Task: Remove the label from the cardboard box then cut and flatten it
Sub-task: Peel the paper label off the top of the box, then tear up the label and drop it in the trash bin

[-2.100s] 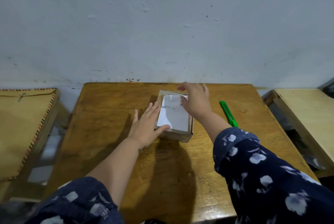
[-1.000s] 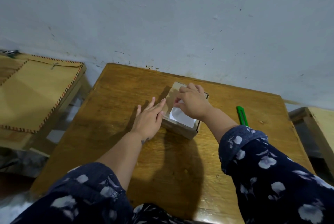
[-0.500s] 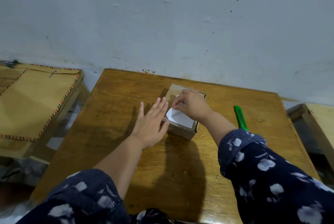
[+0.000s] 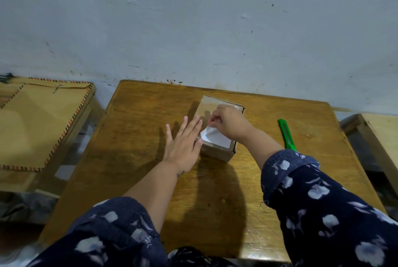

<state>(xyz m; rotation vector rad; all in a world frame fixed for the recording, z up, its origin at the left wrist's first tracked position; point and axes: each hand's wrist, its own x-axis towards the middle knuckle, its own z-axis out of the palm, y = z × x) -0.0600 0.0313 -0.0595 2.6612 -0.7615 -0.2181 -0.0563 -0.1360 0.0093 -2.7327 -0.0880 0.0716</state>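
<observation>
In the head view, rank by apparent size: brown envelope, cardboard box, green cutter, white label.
1. brown envelope
2. cardboard box
3. green cutter and white label: too close to rank; the right hand hides part of the label.

No text can be read; the white label (image 4: 215,137) on the cardboard box (image 4: 217,151) perhaps carries print, hidden where it curls.

white label (image 4: 216,137), green cutter (image 4: 286,134), navy floral sleeve (image 4: 323,202)
</observation>
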